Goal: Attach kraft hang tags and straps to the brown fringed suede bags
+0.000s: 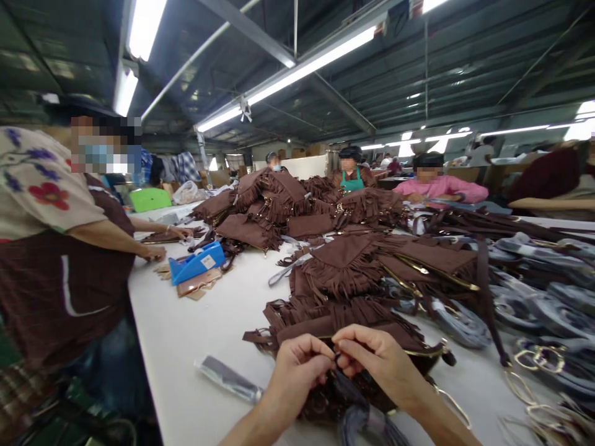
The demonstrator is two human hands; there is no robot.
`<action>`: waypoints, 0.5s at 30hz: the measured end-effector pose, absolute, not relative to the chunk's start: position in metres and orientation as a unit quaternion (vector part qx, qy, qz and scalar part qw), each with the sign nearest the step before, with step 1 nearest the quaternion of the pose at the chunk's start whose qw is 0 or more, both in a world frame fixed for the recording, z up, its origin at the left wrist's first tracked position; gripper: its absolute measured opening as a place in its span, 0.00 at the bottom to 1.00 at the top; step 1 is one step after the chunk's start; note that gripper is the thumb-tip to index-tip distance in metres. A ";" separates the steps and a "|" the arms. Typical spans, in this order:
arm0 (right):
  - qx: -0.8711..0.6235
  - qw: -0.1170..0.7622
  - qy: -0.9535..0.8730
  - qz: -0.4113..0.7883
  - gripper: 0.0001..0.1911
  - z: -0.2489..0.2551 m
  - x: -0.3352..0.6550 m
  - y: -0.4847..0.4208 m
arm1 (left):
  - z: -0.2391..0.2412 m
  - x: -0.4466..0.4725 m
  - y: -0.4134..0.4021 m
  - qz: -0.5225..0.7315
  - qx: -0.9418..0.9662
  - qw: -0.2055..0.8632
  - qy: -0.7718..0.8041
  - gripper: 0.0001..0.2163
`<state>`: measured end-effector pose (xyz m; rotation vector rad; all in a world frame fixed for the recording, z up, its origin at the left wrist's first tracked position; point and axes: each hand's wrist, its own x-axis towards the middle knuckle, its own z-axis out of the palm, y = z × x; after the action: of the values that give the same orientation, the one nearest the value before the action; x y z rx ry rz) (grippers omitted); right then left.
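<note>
Fingertips of my left hand (300, 368) and my right hand (379, 359) meet in a pinch. Between them is a small dark piece (338, 357), too small and covered to name exactly. Just below, a coiled dark grey strap (367, 427) in a wrap hangs or lies close to my fingers; whether it joins the piece I cannot tell. Directly behind my hands lies a brown fringed bag (320, 327) with a gold zipper along its right edge. Part of the bag is hidden by my hands.
A wrapped flat packet (229, 379) lies left of my hands. Brown fringed bags (341, 257) pile up ahead. Coiled straps (460, 322) and gold rings (542, 359) spread to the right. A blue tape dispenser (198, 263) stands near a co-worker (60, 235) at the left table edge.
</note>
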<state>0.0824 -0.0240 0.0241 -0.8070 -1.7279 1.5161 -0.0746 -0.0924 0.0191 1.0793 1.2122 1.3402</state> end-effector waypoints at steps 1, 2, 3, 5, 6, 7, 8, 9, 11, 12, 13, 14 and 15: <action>-0.311 0.347 -0.675 0.572 0.18 0.023 0.083 -0.024 | 0.020 -0.075 -0.093 0.560 0.435 0.493 0.505 0.07; -0.313 0.349 -0.684 0.560 0.17 0.023 0.083 -0.024 | 0.020 -0.075 -0.093 0.567 0.426 0.488 0.508 0.07; -0.315 0.350 -0.691 0.548 0.16 0.022 0.083 -0.025 | 0.021 -0.076 -0.094 0.574 0.420 0.483 0.511 0.08; -0.318 0.352 -0.702 0.531 0.15 0.022 0.082 -0.025 | 0.020 -0.078 -0.093 0.577 0.417 0.472 0.520 0.09; -0.318 0.351 -0.708 0.523 0.14 0.022 0.082 -0.026 | 0.019 -0.079 -0.092 0.575 0.424 0.463 0.525 0.09; -0.317 0.352 -0.716 0.513 0.13 0.022 0.081 -0.027 | 0.018 -0.080 -0.091 0.572 0.435 0.451 0.529 0.09; -0.316 0.352 -0.724 0.502 0.13 0.023 0.080 -0.028 | 0.016 -0.081 -0.091 0.572 0.447 0.437 0.531 0.08; -0.313 0.352 -0.734 0.490 0.13 0.024 0.078 -0.029 | 0.015 -0.081 -0.090 0.573 0.459 0.423 0.531 0.07; -0.304 0.350 -0.755 0.464 0.12 0.025 0.075 -0.032 | 0.012 -0.081 -0.090 0.578 0.480 0.393 0.530 0.06; -0.299 0.349 -0.766 0.449 0.12 0.025 0.074 -0.033 | 0.011 -0.081 -0.090 0.579 0.487 0.379 0.532 0.05; -0.293 0.348 -0.779 0.431 0.13 0.024 0.073 -0.034 | 0.010 -0.081 -0.090 0.579 0.494 0.366 0.536 0.04; -0.289 0.347 -0.791 0.413 0.13 0.023 0.072 -0.034 | 0.009 -0.080 -0.091 0.576 0.501 0.354 0.540 0.04; -0.286 0.348 -0.801 0.394 0.14 0.021 0.071 -0.034 | 0.007 -0.079 -0.091 0.571 0.507 0.345 0.546 0.04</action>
<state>0.0709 -0.0338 0.0209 -0.7417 -2.0760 1.0226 -0.0794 -0.0908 0.0073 1.3158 1.4172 1.4824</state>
